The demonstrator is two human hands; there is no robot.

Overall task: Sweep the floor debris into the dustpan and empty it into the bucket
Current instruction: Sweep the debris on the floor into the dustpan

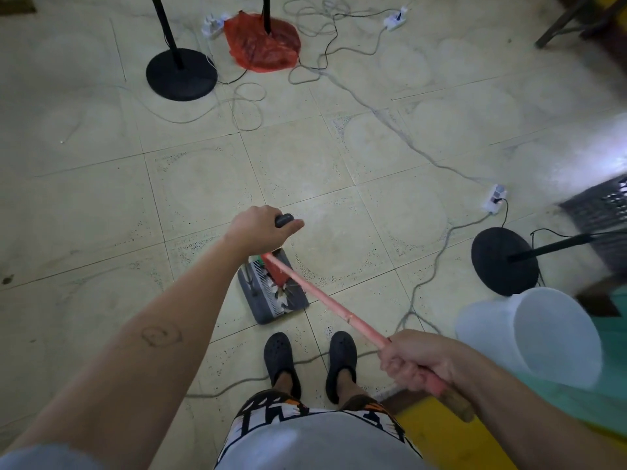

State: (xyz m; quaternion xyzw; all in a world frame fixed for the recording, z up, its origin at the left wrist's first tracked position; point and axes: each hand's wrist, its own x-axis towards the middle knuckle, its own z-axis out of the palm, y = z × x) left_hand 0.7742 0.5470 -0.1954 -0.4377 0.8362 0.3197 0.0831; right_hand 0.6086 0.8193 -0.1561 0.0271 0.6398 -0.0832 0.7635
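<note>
Pale floor [101, 198] tiles, crossed by cables [407, 137], lie underfoot. The left hand [261, 230] clenches a black handle [284, 219]; the grey dustpan [271, 315] sits on the tiles just below it, ahead of the shoes [281, 357]. Pale debris [283, 295] lies in the pan beside the red broom head [276, 269]. The right hand [420, 362] grips the pink stick [325, 301] near its end. A white bucket [559, 337] stands close by on the right.

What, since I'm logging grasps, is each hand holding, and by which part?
Left hand: the dustpan, by its handle's black top. Right hand: the broom, near its pink stick's upper end.
</note>
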